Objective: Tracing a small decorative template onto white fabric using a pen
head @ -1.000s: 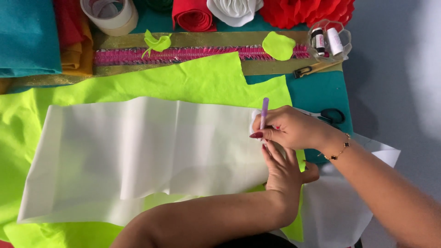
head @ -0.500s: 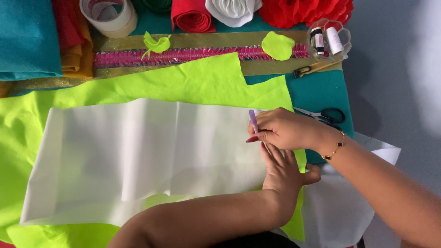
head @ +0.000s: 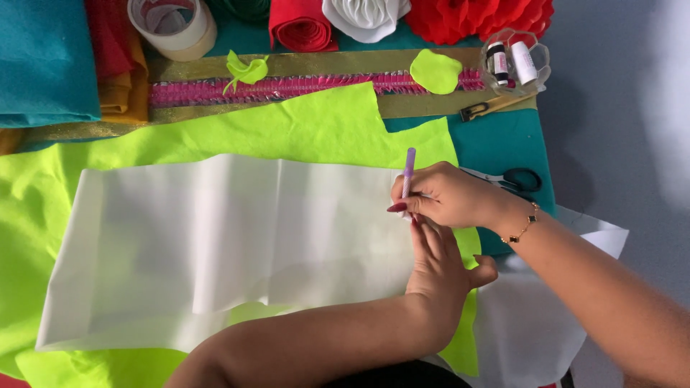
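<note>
A teal-covered table [head: 503, 147] carries a spread of lime-green felt [head: 302, 129]; black-handled scissors [head: 514, 179] lie just right of it; a gold and pink trim strip [head: 302, 86] runs along the far side; folded teal fabric [head: 43, 65] sits at the far left corner.

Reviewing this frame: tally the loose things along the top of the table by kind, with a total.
Tape roll: 1
Felt flowers, white and red: 2
Rolled red felt: 1
Lime felt cut-outs, and: 2
Thread spools in the clear box: 2
Scissors: 1
Total: 9
</note>
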